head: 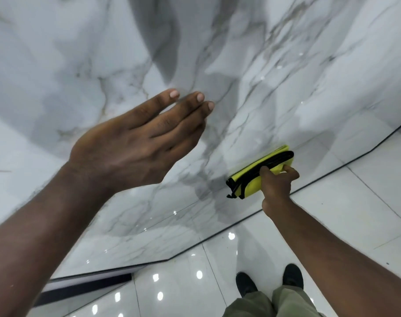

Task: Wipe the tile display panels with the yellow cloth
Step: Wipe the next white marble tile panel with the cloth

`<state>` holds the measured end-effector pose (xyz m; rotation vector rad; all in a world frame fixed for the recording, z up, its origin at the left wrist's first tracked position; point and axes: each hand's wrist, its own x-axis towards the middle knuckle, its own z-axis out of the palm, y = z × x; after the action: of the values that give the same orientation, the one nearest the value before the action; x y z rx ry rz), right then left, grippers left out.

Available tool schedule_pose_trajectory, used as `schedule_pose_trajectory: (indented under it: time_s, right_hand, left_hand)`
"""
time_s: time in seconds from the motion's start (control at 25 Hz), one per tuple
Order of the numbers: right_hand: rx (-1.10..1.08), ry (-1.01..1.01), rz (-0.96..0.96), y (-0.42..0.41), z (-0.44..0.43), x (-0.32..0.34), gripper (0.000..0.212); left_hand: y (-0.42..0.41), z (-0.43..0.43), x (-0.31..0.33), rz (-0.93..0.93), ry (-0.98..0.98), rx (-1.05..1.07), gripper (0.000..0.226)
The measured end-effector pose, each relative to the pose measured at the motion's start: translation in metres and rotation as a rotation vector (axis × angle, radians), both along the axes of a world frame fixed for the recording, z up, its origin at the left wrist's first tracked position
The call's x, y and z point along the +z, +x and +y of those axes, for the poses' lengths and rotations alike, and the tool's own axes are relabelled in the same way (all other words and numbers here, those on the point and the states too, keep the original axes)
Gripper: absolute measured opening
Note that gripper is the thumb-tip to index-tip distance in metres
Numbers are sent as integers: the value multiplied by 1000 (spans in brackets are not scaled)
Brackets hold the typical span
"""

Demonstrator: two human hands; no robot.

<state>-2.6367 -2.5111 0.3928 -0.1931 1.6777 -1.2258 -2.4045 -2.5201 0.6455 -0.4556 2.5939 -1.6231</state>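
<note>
Entry: wiping station, 1 panel in view.

Risks:
- Left hand [135, 143]: spread, fingers straight, holding nothing, close to the glossy surface; contact cannot be told. Bare fingertips would likely smear the cleaned tile.
- Right hand [277, 186]: thumb and fingers pinch the folded yellow cloth [250, 179] against the low part of the marble-look tile display panel [218, 65], near its bottom edge. The folds may slip open, and the knuckles may strike the floor [355, 213].

Surroundings:
- 2 black shoes [291, 276] and olive trousers [275, 303] stand just beside the panel's foot.
- The polished floor tiles could be slippery.
</note>
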Motion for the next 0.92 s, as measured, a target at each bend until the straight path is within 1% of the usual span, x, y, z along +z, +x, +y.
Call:
schedule_pose_trajectory:
  time_s: [0.08, 0.16, 0.2, 0.28, 0.36, 0.44, 0.48, 0.52, 0.6, 0.64, 0.68, 0.76, 0.8, 0.84, 0.88, 0.92]
  right_hand:
    - [-29, -95, 41, -4, -4, 21, 52]
    - [-78, -171, 89, -8, -9, 47, 49]
    - [-115, -186, 80, -11, -11, 60, 47]
    - [-161, -239, 91, -13, -14, 91, 47]
    - [-135, -451, 248, -7, -16, 131, 52]
    - [-102, -676, 427, -5, -12, 171, 57]
    - [-135, -712, 496, -9, -17, 186, 58]
    - [-199, -684, 481, -17, -27, 201, 56]
    - [-349, -567, 291, -27, -42, 222, 53]
    - [-356, -578, 303, -24, -43, 228, 52]
    - [-315, -692, 440, -17, -38, 235, 53]
    - [-98, -983, 780, -3, -23, 243, 62]
    - [-36, -1056, 914, -7, -27, 245, 67]
    - [-56, -1031, 930, -16, -34, 248, 67]
    - [-144, -949, 792, -28, -44, 250, 64]
    - [-260, -826, 588, -34, -50, 258, 61]
  left_hand:
    - [-3, 1, -1, 72, -36, 15, 62]
    - [-7, 2, -4, 205, -75, 45, 66]
    - [-9, 2, -6, 245, -82, 51, 66]
    - [-10, 3, -7, 269, -110, 30, 64]
    - [-8, 4, -5, 318, -117, 29, 62]
    - [-12, 6, -2, 431, -85, 55, 58]
    - [-15, 8, 1, 489, -71, 71, 56]
    - [-19, 9, 4, 539, -63, 83, 54]
    - [-23, 11, 15, 612, -61, 79, 55]
    - [-24, 11, 21, 635, -60, 75, 55]
    - [-25, 10, 28, 646, -57, 76, 54]
    - [-26, 6, 39, 632, -53, 65, 52]
    - [-26, 5, 42, 616, -46, 53, 51]
    - [-26, 3, 43, 600, -39, 43, 51]
    - [-26, 0, 42, 590, -44, 37, 50]
    - [-28, -3, 42, 587, -60, 32, 50]
